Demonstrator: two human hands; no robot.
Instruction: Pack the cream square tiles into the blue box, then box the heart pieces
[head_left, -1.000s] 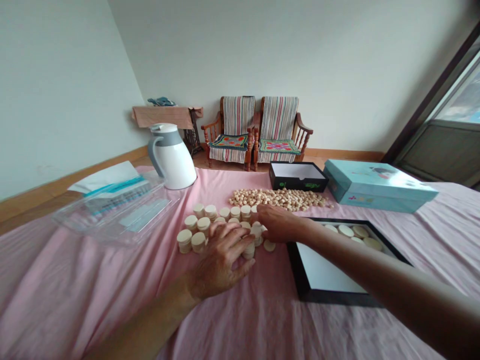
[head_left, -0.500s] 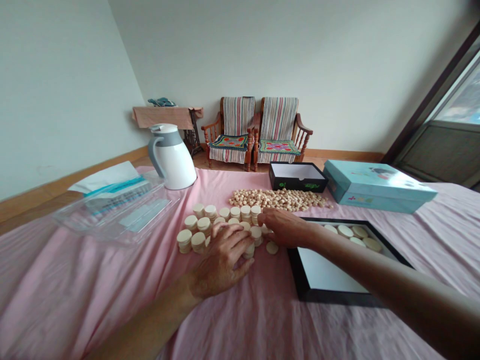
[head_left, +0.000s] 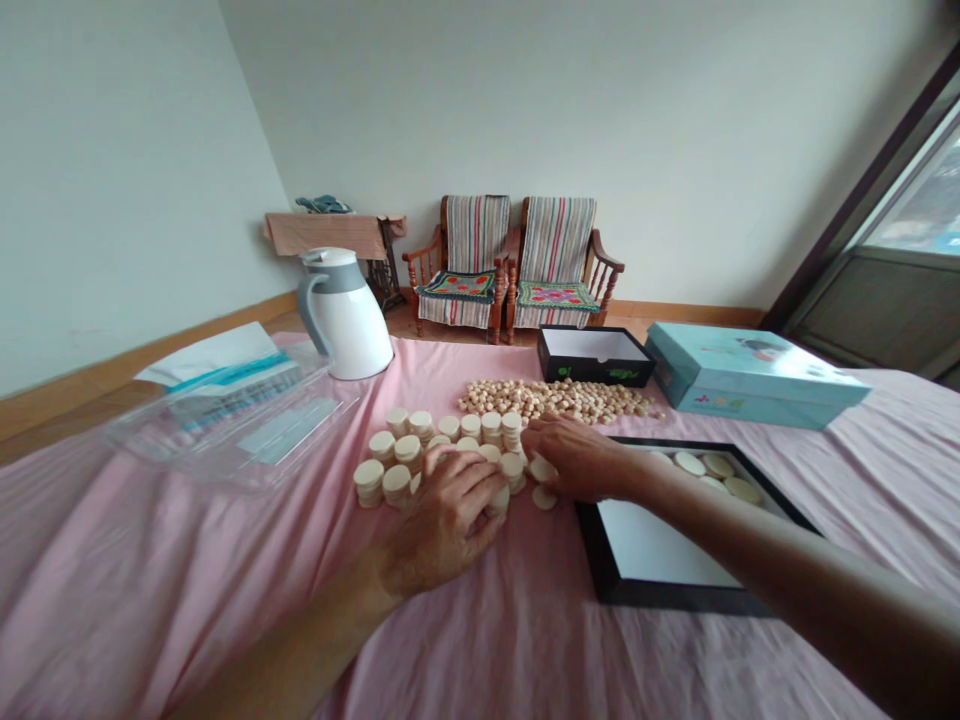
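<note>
Rows of stacked pale round discs (head_left: 409, 447), wooden-looking, stand on the pink cloth. My left hand (head_left: 450, 505) curves over the near side of the stacks. Its fingers and thumb close around a short disc stack (head_left: 497, 502) at the right, and its palm hides some stacks. My right hand (head_left: 577, 457) reaches in from the right with bent fingers, closed on a pale disc (head_left: 541, 468) beside the rightmost stacks. Just below it, a loose disc (head_left: 544, 497) lies flat on the cloth. Under my right forearm, a black-rimmed tray (head_left: 611, 570) holds several larger discs (head_left: 690, 463).
Behind the stacks spreads a heap of small wooden beads (head_left: 555, 398). A black open box (head_left: 596, 370) and a light-blue box (head_left: 757, 380) stand at the back right. To the left are a white jug (head_left: 352, 325) and clear plastic packaging (head_left: 225, 440). Two chairs (head_left: 559, 240) stand beyond the table.
My right hand has shifted slightly toward me, and a disc now shows by its fingertips. The left hand stays at the same stack, its thumb drawn in slightly.
</note>
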